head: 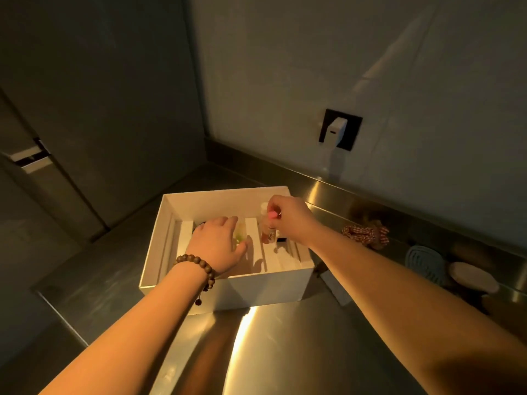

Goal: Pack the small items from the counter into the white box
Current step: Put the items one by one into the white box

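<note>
White box (265, 283): open, rectangular, on steel counter, white dividers inside.
Small bottle (268, 232): upright, orange-labelled, inside box.

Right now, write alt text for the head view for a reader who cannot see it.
Both of a person's hands reach into an open white box on a steel counter: the right hand holds a small orange-labelled bottle upright inside, and the left hand, with a wooden bead bracelet on its wrist, rests spread over a greenish item. A checked fabric piece lies further right.
</note>
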Action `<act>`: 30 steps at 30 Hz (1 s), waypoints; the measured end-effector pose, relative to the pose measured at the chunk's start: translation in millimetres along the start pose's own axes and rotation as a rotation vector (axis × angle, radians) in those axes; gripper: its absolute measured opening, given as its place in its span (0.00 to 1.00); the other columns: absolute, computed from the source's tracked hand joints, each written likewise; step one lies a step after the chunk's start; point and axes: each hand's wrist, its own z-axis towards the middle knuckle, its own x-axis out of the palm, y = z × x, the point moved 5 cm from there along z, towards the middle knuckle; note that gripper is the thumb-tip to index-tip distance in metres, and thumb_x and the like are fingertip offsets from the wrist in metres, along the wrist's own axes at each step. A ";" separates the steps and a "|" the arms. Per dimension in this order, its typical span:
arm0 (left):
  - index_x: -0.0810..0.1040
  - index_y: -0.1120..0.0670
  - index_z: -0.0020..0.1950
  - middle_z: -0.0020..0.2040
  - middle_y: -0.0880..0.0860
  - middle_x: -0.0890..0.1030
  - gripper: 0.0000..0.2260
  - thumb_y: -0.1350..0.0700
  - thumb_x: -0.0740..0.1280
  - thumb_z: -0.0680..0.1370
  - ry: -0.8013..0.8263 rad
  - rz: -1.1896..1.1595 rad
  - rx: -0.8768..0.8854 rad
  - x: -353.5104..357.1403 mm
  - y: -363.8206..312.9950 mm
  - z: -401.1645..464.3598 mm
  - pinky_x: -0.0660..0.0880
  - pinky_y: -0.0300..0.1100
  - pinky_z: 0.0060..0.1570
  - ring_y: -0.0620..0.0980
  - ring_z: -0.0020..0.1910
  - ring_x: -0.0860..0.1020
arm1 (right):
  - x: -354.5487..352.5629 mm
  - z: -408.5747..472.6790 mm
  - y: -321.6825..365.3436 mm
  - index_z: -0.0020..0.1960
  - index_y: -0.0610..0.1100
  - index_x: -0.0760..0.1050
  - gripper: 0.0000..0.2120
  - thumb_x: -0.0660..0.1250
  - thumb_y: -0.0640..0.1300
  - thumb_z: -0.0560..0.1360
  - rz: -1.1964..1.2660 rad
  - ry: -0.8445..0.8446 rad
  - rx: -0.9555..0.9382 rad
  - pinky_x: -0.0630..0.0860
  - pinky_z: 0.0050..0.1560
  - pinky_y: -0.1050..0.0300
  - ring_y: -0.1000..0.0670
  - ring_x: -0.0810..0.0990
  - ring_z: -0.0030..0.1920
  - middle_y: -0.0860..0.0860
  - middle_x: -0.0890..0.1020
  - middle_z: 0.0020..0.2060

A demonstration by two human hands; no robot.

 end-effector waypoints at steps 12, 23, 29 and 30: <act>0.62 0.49 0.71 0.66 0.51 0.71 0.28 0.39 0.58 0.75 -0.016 -0.013 0.011 10.0 20.1 0.7 0.64 0.50 0.65 0.52 0.64 0.68 | 44.8 14.3 -6.3 0.45 0.44 0.73 0.05 0.62 0.36 0.76 -0.173 0.095 0.159 0.80 0.49 0.50 0.45 0.79 0.43 0.45 0.78 0.42; 0.60 0.49 0.72 0.67 0.51 0.70 0.28 0.39 0.58 0.76 0.022 -0.018 0.032 8.8 16.4 3.4 0.64 0.51 0.66 0.53 0.65 0.68 | 38.8 12.9 -0.6 0.56 0.43 0.74 0.10 0.66 0.38 0.75 -0.322 0.099 0.120 0.79 0.53 0.50 0.43 0.79 0.47 0.44 0.78 0.47; 0.61 0.50 0.72 0.69 0.52 0.69 0.29 0.38 0.57 0.75 0.010 -0.052 0.061 -7.9 -6.8 9.0 0.65 0.51 0.64 0.54 0.66 0.68 | -14.4 2.5 5.2 0.61 0.46 0.74 0.17 0.71 0.41 0.73 -0.323 -0.045 0.013 0.74 0.48 0.57 0.47 0.77 0.51 0.47 0.78 0.54; 0.61 0.50 0.72 0.69 0.52 0.69 0.29 0.37 0.57 0.75 0.003 -0.069 0.080 -10.4 -15.4 9.5 0.66 0.51 0.64 0.54 0.66 0.68 | -27.4 -2.5 0.5 0.61 0.46 0.75 0.16 0.70 0.42 0.73 -0.306 -0.074 0.010 0.74 0.49 0.56 0.47 0.77 0.51 0.47 0.79 0.54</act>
